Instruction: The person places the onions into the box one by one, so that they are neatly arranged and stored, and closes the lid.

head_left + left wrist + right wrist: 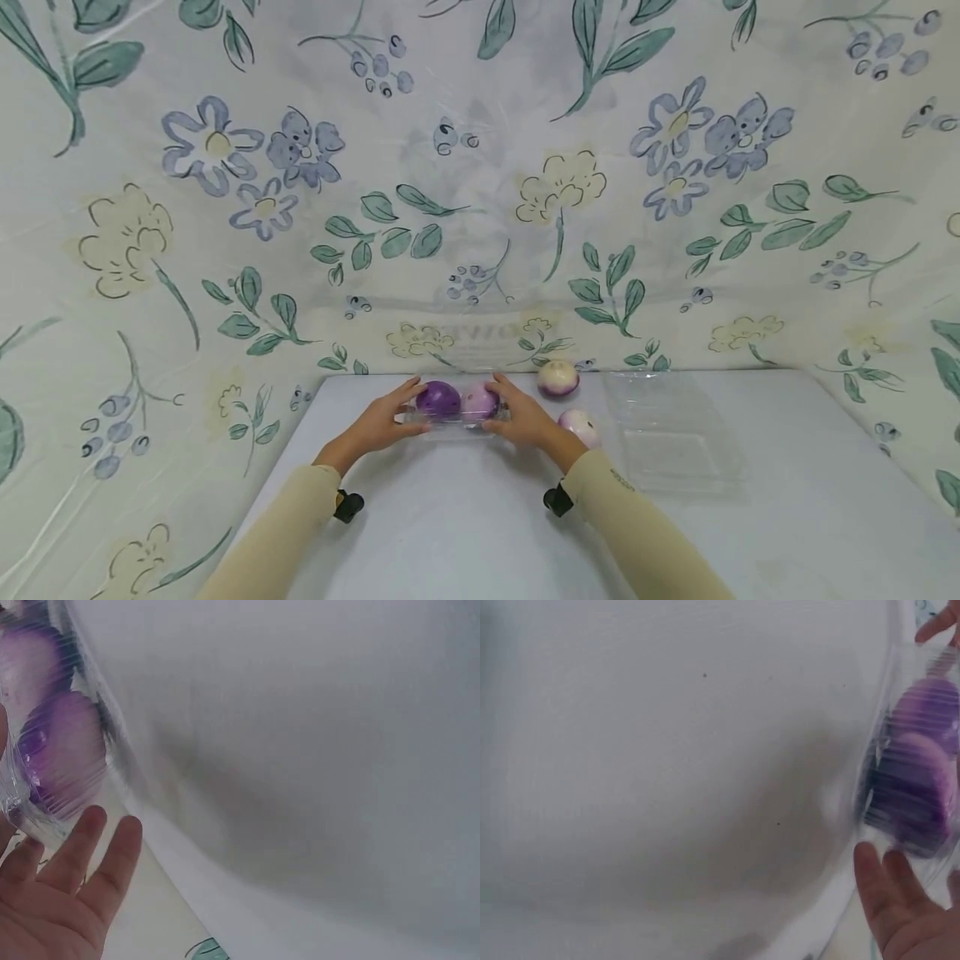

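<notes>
A clear plastic box (447, 431) stands near the table's far edge, between both hands. Inside sit a dark purple round vegetable (438, 401) and a paler purple one (481, 401), side by side. My left hand (377, 426) grips the box's left end, thumb in front and fingers behind. At the opposite end my right hand (527, 416) holds it likewise. Both wrist views show the ribbed box wall with the purple vegetables (71, 742) behind it; some fingers of each hand extend beneath or beside it. The vegetables' exact kind is unclear.
Two white-and-purple round vegetables lie right of the box: one at the back (558, 379), another (580, 427) beside the right forearm. Farther right is another clear plastic container (675, 454), lying opened out. Flower-patterned sheeting (480, 208) rises behind the white table (450, 533).
</notes>
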Action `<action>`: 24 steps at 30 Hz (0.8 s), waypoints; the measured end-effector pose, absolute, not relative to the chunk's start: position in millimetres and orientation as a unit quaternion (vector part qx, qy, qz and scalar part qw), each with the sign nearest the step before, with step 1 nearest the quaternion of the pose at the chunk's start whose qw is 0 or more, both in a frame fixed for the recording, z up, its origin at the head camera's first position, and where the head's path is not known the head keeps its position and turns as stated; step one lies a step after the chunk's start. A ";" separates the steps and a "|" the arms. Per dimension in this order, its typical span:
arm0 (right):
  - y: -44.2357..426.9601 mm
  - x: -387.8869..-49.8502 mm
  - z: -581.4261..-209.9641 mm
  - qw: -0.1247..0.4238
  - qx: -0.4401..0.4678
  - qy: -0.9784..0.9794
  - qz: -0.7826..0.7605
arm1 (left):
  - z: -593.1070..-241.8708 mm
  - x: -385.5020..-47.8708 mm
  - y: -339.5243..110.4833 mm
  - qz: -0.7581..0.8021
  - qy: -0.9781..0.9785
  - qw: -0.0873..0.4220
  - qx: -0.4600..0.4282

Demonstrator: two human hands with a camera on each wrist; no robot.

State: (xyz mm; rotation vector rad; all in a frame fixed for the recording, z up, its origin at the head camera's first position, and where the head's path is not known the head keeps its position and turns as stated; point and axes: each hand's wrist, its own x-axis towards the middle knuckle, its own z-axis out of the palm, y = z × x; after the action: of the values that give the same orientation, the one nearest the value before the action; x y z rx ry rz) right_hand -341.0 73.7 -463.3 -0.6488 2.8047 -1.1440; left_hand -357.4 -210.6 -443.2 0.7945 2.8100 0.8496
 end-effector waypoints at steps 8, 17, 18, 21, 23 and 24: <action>76.6 -330.3 -449.8 -0.007 -0.229 0.943 -0.242 | -429.5 -349.5 -210.1 0.201 0.951 0.036 0.232; 91.7 -319.1 -435.1 -0.095 -0.241 0.965 -0.034 | -421.0 -338.9 -205.7 0.072 0.976 -0.028 0.206; 94.2 -318.5 -434.4 -0.103 -0.240 0.965 -0.024 | -421.0 -338.6 -204.4 0.071 0.975 -0.031 0.208; 103.7 -316.7 -432.7 -0.118 -0.234 0.965 -0.020 | -420.5 -338.6 -199.2 0.076 0.973 -0.038 0.215; 111.6 -315.3 -431.8 -0.125 -0.231 0.965 -0.026 | -420.7 -338.8 -194.7 0.076 0.973 -0.037 0.214; 116.0 -314.6 -431.3 -0.128 -0.230 0.964 -0.030 | -421.0 -339.0 -192.4 0.076 0.974 -0.033 0.211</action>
State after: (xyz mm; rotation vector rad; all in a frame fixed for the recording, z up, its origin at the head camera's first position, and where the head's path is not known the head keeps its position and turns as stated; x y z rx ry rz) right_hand -314.6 116.0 -431.3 -0.7875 3.3037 -0.1040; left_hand -339.0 -192.4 -421.0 0.6788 3.1259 0.2425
